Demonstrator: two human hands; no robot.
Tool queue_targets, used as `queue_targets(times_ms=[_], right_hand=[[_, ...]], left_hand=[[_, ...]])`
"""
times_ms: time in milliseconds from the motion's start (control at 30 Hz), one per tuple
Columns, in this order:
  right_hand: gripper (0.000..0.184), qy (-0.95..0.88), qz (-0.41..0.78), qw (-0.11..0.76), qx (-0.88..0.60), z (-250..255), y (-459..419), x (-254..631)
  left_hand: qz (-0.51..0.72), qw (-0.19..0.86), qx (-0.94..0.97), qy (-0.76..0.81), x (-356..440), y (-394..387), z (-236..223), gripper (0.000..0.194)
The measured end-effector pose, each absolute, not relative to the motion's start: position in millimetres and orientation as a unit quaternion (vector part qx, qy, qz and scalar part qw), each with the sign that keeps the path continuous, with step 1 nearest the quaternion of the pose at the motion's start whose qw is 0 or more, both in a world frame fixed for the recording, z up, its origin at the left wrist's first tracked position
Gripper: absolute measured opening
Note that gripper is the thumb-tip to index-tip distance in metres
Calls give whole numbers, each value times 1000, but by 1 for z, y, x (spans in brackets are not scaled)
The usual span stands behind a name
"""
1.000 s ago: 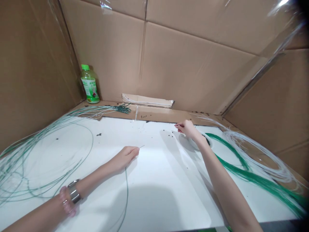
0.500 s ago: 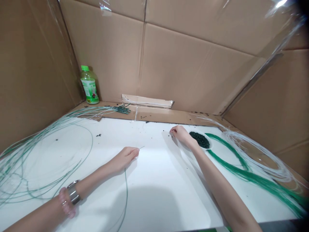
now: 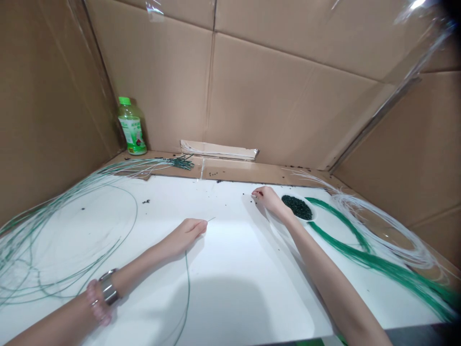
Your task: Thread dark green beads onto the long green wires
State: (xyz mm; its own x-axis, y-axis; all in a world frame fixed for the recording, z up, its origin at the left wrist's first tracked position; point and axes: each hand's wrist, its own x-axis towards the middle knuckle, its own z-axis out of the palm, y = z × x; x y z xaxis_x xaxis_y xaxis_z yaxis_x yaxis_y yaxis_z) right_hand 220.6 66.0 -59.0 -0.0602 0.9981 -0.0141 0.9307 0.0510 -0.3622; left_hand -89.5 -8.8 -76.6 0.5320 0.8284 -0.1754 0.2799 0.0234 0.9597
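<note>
My left hand [image 3: 190, 234] is closed round a thin green wire [image 3: 188, 283]. One short end sticks out past the fingertips, and the long end hangs below the hand in a curve over the white tabletop [image 3: 230, 259]. My right hand [image 3: 265, 197] is pinched over the table, left of a white bowl [image 3: 314, 217] filled with small dark green beads [image 3: 297, 207]. What sits between its fingertips, if anything, is too small to make out. A few loose dark beads lie just beside those fingers.
Green wire [image 3: 382, 264] and coiled white wire [image 3: 414, 245] lie at the right. A bundle of wires with dark tips [image 3: 182, 162] stretches along the left. A green-capped bottle [image 3: 132, 129] stands in the back left corner. Cardboard walls [image 3: 273, 101] enclose the table.
My right hand has moved left from above the bowl to beside it, uncovering the dark beads inside. My left hand keeps its hold on the wire, nearly still.
</note>
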Motion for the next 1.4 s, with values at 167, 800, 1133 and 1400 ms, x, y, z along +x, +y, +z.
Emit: queue_targets(times_ms=[167, 800, 1133, 1400], right_hand=[[28, -712, 135, 116, -679, -63, 68, 224], [28, -721, 159, 115, -664, -59, 67, 231], [29, -727, 141, 106, -663, -47, 67, 237], [28, -720, 143, 95, -672, -56, 64, 228]], left_hand=[[236, 574, 663, 418, -90, -8, -78, 42], [236, 580, 660, 414, -92, -8, -83, 39], [236, 583, 660, 412, -93, -8, -81, 40], [234, 587, 656, 414, -92, -8, -82, 39]])
